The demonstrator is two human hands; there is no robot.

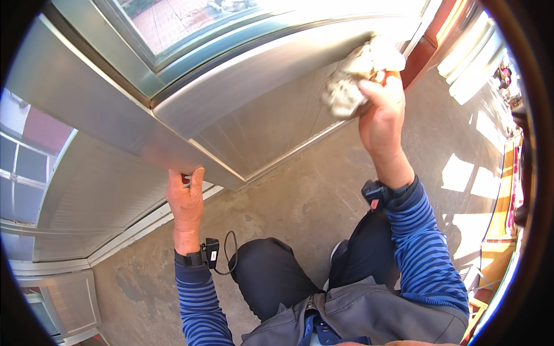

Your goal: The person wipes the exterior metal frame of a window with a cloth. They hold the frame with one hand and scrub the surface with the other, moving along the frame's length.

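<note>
My right hand (pixel 381 112) grips a crumpled pale cloth (pixel 350 82), held up against or just before the lower part of a metal-framed door (pixel 268 104). Whether the cloth presses on the metal is hard to tell. Above it runs the door's glass pane (pixel 186 26), bright with outdoor light. At the door's vertical metal edge (pixel 173 151), my left hand (pixel 186 194) has hold of the frame, its thumb on the near side and the other fingers partly hidden. Grooved metal panelling fills the door below the glass.
A ribbed metal wall panel (pixel 104 186) with windows stands at the left. Concrete floor (pixel 281 194) lies under my bent legs. At the right are a red-brown door post (pixel 422 56), white curtain-like folds (pixel 467 56) and orange-brown furniture (pixel 497 251).
</note>
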